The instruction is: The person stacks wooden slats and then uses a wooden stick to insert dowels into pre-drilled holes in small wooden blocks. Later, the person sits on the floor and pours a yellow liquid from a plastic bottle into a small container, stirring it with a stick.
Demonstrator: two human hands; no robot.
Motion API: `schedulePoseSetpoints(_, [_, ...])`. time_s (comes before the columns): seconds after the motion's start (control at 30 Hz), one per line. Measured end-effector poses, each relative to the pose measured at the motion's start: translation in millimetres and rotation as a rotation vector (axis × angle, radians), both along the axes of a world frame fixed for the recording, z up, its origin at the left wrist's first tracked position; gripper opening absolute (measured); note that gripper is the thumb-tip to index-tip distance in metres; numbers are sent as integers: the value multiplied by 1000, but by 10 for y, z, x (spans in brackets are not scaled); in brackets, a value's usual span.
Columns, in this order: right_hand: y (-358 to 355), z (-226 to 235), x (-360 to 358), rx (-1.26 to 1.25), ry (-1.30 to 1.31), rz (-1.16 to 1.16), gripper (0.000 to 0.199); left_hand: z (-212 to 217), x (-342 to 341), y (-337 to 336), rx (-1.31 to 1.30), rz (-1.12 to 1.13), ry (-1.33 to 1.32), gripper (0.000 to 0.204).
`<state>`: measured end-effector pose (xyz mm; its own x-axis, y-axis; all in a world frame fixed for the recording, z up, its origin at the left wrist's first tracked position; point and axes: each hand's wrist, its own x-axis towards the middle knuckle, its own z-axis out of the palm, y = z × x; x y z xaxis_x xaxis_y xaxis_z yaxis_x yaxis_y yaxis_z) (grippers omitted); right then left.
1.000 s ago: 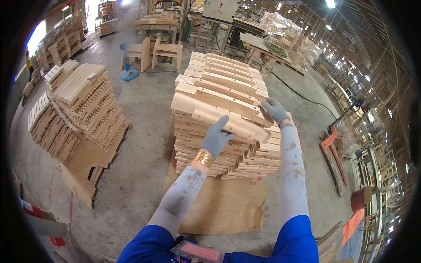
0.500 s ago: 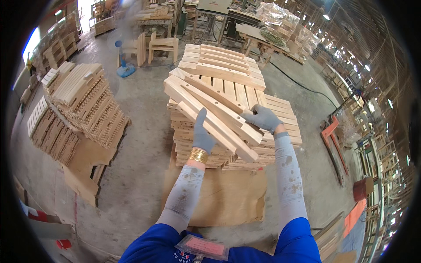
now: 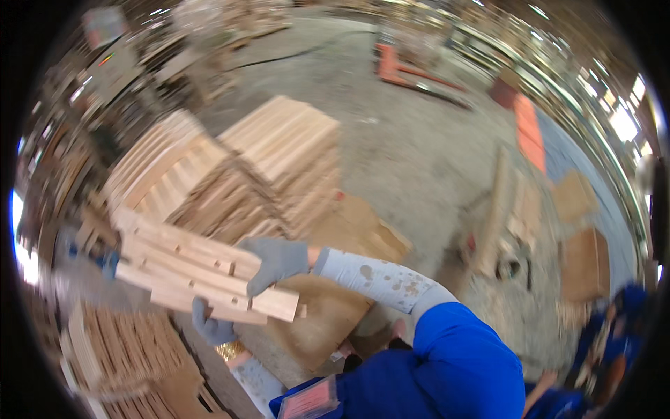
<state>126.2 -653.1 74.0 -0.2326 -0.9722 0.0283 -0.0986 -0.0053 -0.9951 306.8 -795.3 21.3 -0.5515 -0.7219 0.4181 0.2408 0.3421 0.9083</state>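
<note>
Several pale wooden rails with drilled holes lie side by side in my grip, lifted off the stack. My right hand, in a grey glove, is closed over their near right end from above. Under their lower edge, my left hand, also gloved, wraps round with the thumb showing on the front side. Beyond the rails stands a stack of wooden slatted pieces, its top layers blurred. Part of that stack is hidden behind the rails.
Another stack of wooden parts stands at the lower left. Cardboard covers floor near my feet. A red pallet jack is at the far side. Brown cartons and boards lie to the right, with another person at lower right.
The rails, resting over the stack before, are now held up away from it, toward the other stack. My view has swung to the right. Both hands still grip the rails.
</note>
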Motion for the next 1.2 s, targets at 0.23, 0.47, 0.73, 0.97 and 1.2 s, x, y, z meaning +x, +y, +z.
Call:
schedulePoseSetpoints(0.23, [2049, 23, 289, -98, -188, -478, 72, -14, -623, 1122, -445, -394, -54, 35])
schedulePoseSetpoints(0.47, [4274, 17, 462, -206, -349, -1137, 64, 206, -2064, 3346, -109, -1245, -189, 44])
schedulePoseSetpoints(0.73, [6505, -168, -61, -385, -362, -1634, 47, 520, -3431, 6439, 605, -1725, -769, 37])
schedulePoseSetpoints(0.97, [7699, -559, -753, -142, -402, -1796, 43, -110, -4398, 7896, 322, -1718, -535, 38])
schedulePoseSetpoints(1.2, [8217, -1444, -866, 967, 283, -1929, 57, -804, -4336, 7928, -1419, -1464, 102, 35])
